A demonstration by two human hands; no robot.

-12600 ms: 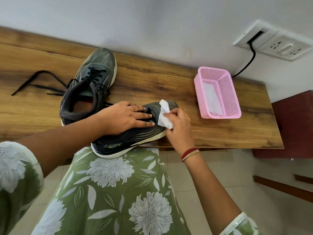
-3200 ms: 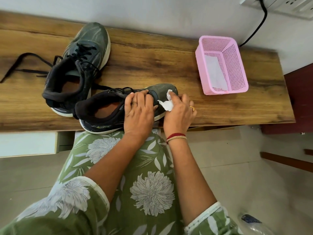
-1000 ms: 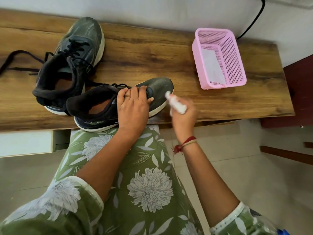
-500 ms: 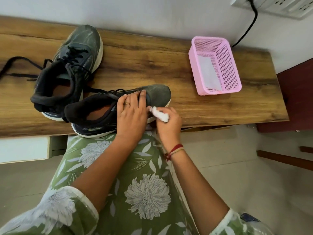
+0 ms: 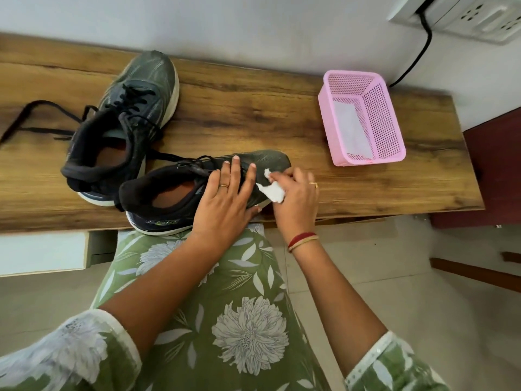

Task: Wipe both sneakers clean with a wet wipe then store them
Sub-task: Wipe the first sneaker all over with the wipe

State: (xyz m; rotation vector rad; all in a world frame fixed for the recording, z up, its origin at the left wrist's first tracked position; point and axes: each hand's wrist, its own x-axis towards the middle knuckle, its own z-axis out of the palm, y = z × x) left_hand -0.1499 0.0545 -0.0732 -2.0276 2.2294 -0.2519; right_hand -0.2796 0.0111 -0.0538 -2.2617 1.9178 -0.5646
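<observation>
A wooden desk stands against the wall. On it lie two dark sneakers, one toward the back left, the other at the front edge, and a pink basket at right.

The left hand covers the near sneaker's midfoot and laces. The right hand hides most of the wipe. The far lace and socket run off-frame.

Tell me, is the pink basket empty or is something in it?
Not empty: the pink basket holds a flat white sheet lying on its floor.
</observation>
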